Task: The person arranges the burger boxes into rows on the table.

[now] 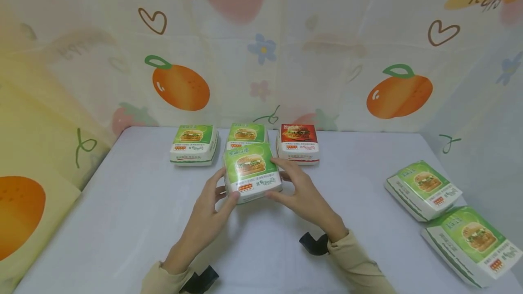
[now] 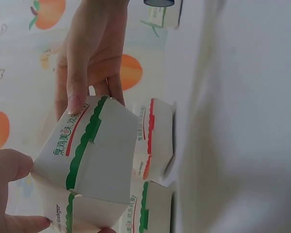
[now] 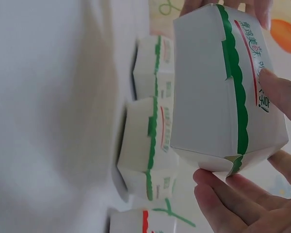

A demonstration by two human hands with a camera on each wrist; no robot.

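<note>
White tabletop (image 1: 122, 221): is spreading beneath the fingers (image 1: 286, 165)
Fruit-printed cloth (image 1: 318, 80): is hanging beyond them
Left hand (image 1: 210, 214), right hand (image 1: 306, 192): are curving half-open, gripping opposite sides
Green-and-white burger box (image 1: 252, 171): is hovering between those fingers

Head view: creased beige fabric left sleeve (image 1: 163, 281) at 7 o'clock, matching beige fabric right sleeve (image 1: 361, 264) at 5. Black angular left wrist piece (image 1: 202, 280), left cuff's 3 o'clock; black curved right wrist piece (image 1: 314, 244), right cuff's 9.

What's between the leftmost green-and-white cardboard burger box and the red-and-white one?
The head view shows another green-and-white cardboard box, partly hidden behind the held green box.
</note>
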